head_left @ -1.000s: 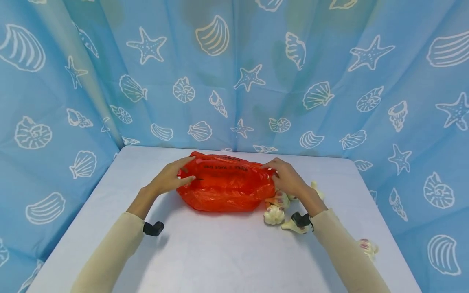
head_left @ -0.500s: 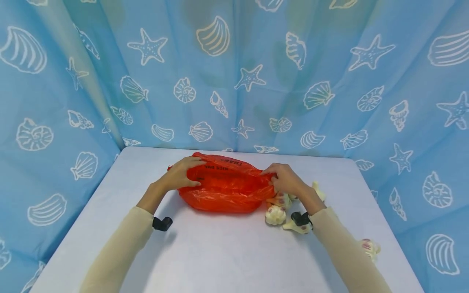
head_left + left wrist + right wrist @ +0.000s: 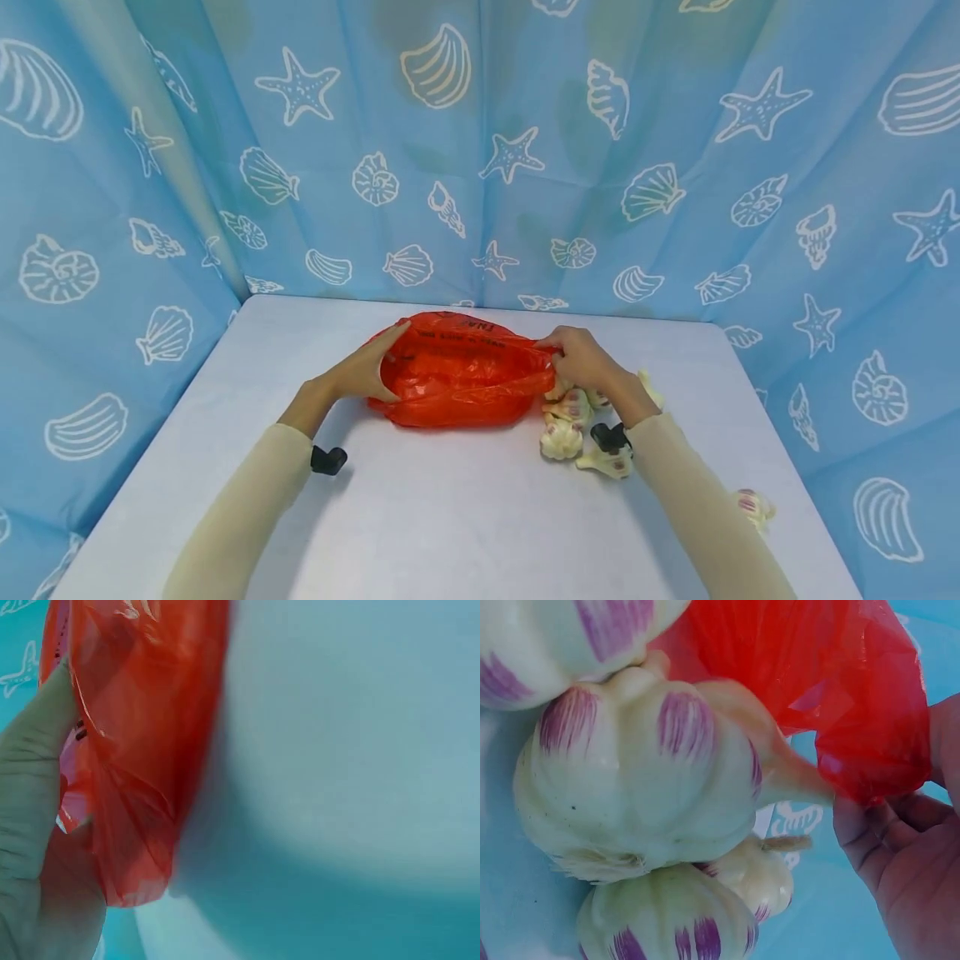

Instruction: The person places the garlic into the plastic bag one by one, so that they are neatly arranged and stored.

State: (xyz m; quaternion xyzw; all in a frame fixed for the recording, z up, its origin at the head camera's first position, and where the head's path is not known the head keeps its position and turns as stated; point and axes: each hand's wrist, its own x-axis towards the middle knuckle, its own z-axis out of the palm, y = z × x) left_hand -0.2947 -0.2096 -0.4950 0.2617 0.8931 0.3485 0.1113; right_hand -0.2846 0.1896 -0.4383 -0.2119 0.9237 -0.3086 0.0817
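Note:
A red plastic bag (image 3: 457, 392) with dark print lies on its side on the white table, its mouth gaping toward me. My left hand (image 3: 363, 367) is at the bag's left end, thumb and fingers spread wide against its mouth. In the left wrist view the thumb (image 3: 34, 750) lies along the bag's edge. My right hand (image 3: 585, 358) pinches the rim at the right end, as the right wrist view also shows at the bag's corner (image 3: 877, 735). Several garlic bulbs (image 3: 561, 439) with purple streaks lie beneath and beside the right hand; the forearm partly hides some.
One garlic bulb (image 3: 752, 507) lies apart near the right edge of the table (image 3: 450, 525). A blue curtain (image 3: 480, 208) with white shell prints stands behind the table and at both sides. Each wrist wears a small black camera.
The left hand has moved slightly right and spread its thumb and fingers wider. The bag's mouth has widened, while the right hand keeps its pinch almost in place.

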